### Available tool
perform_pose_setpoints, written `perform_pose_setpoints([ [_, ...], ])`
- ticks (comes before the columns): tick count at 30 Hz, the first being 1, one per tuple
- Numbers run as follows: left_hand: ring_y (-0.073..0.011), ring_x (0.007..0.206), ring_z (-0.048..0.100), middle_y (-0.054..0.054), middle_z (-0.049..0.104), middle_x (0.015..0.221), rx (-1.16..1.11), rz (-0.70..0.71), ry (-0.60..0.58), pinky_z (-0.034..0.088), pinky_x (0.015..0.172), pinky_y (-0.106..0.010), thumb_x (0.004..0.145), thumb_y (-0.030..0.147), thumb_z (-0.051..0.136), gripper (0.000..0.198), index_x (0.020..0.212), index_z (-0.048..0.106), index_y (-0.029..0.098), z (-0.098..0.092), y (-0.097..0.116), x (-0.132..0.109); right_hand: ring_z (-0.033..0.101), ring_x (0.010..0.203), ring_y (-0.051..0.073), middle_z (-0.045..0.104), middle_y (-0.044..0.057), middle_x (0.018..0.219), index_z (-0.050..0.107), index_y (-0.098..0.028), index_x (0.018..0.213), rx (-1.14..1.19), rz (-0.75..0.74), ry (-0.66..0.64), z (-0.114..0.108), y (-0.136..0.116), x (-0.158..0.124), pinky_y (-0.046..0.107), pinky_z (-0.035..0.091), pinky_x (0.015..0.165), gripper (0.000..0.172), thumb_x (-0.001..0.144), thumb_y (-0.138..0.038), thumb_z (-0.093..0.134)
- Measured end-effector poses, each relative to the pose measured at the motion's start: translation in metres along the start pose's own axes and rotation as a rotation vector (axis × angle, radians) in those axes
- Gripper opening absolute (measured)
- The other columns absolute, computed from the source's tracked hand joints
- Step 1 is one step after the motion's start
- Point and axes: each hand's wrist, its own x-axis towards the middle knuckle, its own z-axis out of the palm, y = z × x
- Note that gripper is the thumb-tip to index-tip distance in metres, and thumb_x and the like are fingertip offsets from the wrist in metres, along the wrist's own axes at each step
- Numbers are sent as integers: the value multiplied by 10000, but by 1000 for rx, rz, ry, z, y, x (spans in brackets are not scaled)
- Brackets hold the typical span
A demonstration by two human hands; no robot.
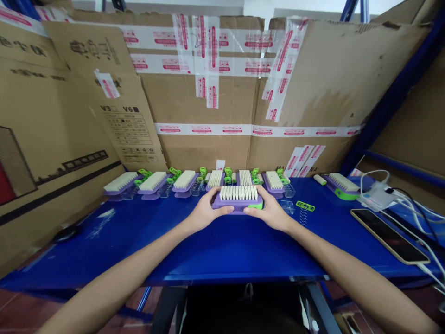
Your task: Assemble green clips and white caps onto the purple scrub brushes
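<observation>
Between both hands is a purple scrub brush (238, 203) with cream bristles facing up and a green piece at its right end. My left hand (206, 209) grips its left end, thumb along the near side. My right hand (271, 208) grips the right end, its thumb by the green piece. Behind it stands a row of similar purple brushes (184, 182), bristles up, with green clips (175, 173), springs and clear plastic parts beside them. Right of my right hand lie a loose green clip (305, 206), a metal spring (303, 217) and a clear plastic piece (287, 207).
At the right of the blue table (222, 255) are another brush with a green end (344, 186), a cream roller (320, 180), a phone (389, 235) and a white charger (378, 195) with cables. Taped cardboard (208, 97) walls the back. A dark object (66, 233) lies at left.
</observation>
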Motion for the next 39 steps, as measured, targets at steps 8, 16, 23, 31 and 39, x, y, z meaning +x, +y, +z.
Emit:
perform_pose_setpoints([
  [8,-366,1237,765,-156,805,1339,-88,-42,29,612,1138,-560,810,657,991,766,1350,725,183,-2,1,3,728,1408,358,755,124,1511,623,-256,1463,156,75,-39,-2,2,3,607,559,1285,753,926,-701,907],
  [16,-324,1204,753,-92,780,1253,-109,34,126,628,1042,-480,805,585,1015,757,1380,650,255,-2,-4,6,619,1539,405,601,192,1667,482,-260,1641,-87,3,-80,-4,11,-1,674,477,1335,933,938,-694,916],
  [23,-308,1146,748,-61,760,1198,-119,61,124,613,988,-441,798,596,1015,818,1419,592,272,0,-1,1,577,1532,458,593,214,1670,446,-264,1729,-281,-34,-184,0,6,-3,724,492,1295,1058,899,-680,951],
  [31,-344,1287,756,-103,759,1355,-30,155,125,596,1110,-498,799,542,1043,867,1466,557,279,6,5,-9,586,1485,439,597,227,1658,403,-199,1756,-351,-98,-264,6,0,-3,670,496,1292,1082,895,-541,961],
  [39,-363,1373,723,-121,696,1458,70,197,47,590,1189,-551,880,599,982,906,1564,474,293,3,0,-12,585,1463,439,601,222,1616,391,-185,1731,-322,-100,-275,11,0,-5,632,506,1251,1097,835,-441,971],
])
